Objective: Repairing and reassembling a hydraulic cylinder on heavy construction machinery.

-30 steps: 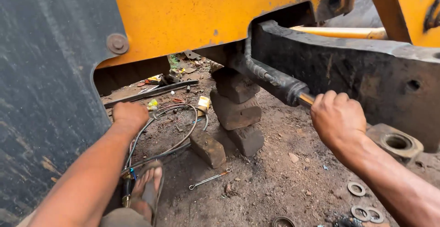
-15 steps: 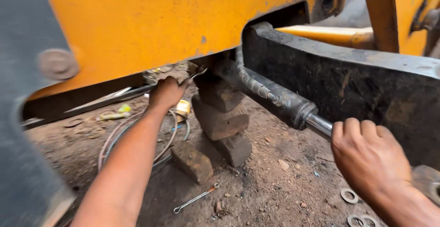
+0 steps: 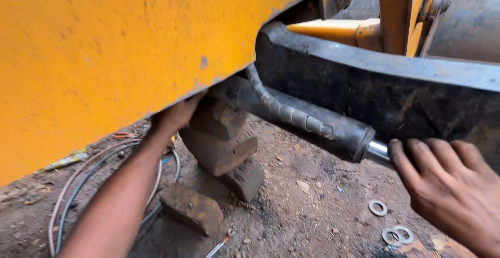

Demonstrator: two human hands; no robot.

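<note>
Right hand (image 3: 450, 185) wraps its fingers around the shiny metal end of the black hydraulic hose (image 3: 307, 120), whose long axis runs up-left under the yellow body panel (image 3: 130, 55). Left hand (image 3: 177, 116) reaches beneath the panel near stacked bricks (image 3: 221, 148); its grip is hidden.

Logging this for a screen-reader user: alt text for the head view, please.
A person's left hand reaches up under a yellow machine panel, above stacked stone blocks, while the right hand grips the metal end of a black hydraulic hose. Loose washers, cables and a wrench lie on the dirt.
</note>
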